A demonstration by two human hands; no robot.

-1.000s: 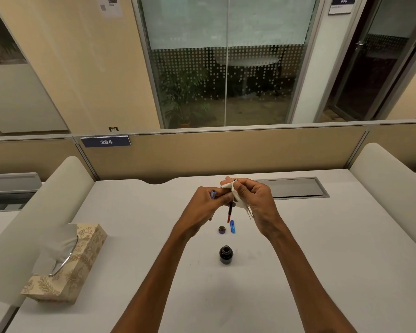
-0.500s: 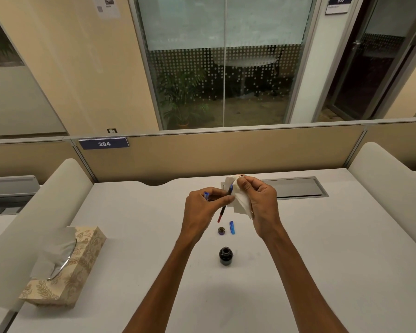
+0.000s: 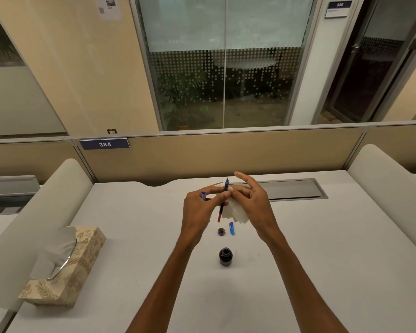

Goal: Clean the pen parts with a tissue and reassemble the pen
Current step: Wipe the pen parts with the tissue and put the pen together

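Note:
My left hand [image 3: 198,212] pinches a thin pen part [image 3: 223,200], blue at its upper end and red at its lower tip, held nearly upright above the desk. A second blue pen piece [image 3: 203,195] sticks out from the same hand's curled fingers. My right hand [image 3: 252,203] holds a folded white tissue [image 3: 235,212] right beside the pen part, with its index finger raised. On the white desk [image 3: 322,260] below lie a small blue pen piece [image 3: 231,228] and a round dark cap [image 3: 221,231]. An open dark ink bottle [image 3: 225,256] stands nearer to me.
A patterned tissue box [image 3: 67,267] with a tissue sticking out sits at the desk's left front. A grey cable tray lid [image 3: 293,188] lies flush in the desk behind my hands. Beige partition panels and padded white dividers border the desk.
The tissue has come off the upper end of the thin pen part, which now stands bare and more upright. My right index finger has lifted and the tissue hangs lower.

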